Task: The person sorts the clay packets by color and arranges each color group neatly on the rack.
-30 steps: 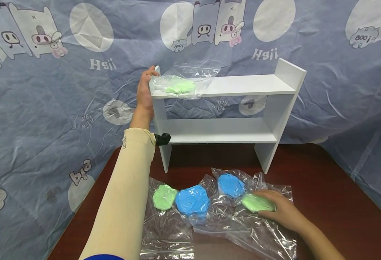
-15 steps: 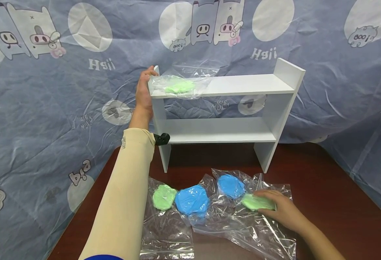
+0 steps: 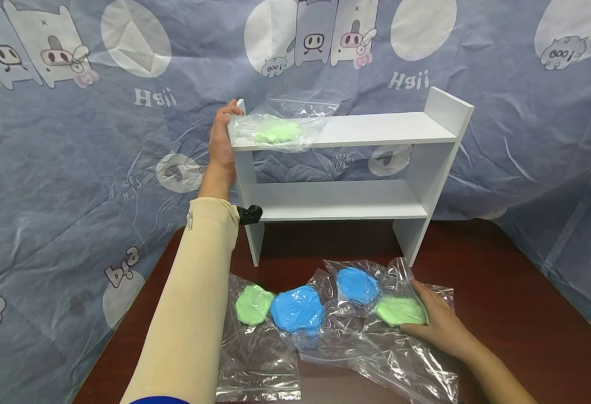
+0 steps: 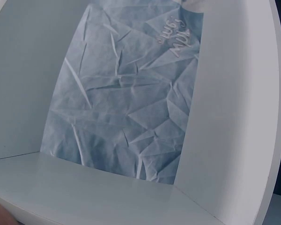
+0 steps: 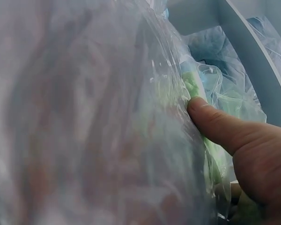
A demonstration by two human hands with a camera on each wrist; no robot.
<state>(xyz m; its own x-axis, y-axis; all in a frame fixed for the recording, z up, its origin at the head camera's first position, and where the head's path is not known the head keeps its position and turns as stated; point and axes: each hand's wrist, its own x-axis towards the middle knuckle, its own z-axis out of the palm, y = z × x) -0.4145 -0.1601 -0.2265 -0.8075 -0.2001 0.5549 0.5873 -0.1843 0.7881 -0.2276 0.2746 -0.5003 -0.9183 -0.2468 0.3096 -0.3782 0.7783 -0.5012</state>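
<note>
The right hand rests low on the tabletop, its fingers curled round a green lump in a clear bag; in the right wrist view the thumb presses into the plastic against the green mass. Just to the left of this hand lies a blue lump in its own bag, touching the green one's wrapping. Further left sit a larger blue lump and, beside it, another green lump, each in crinkled clear plastic, close to the left forearm in its beige sleeve.

The left hand is raised well away from the right one, at the left end of a white shelf unit. Its fingertips touch the edge of a bagged green lump on the top shelf; whether they pinch the plastic cannot be told. The left wrist view shows only the white boards of the shelf and the blue cloth behind.

A blue printed cloth hangs behind everything. A small black clip sits at the shelf's left upright, just beside the sleeve's cuff.
</note>
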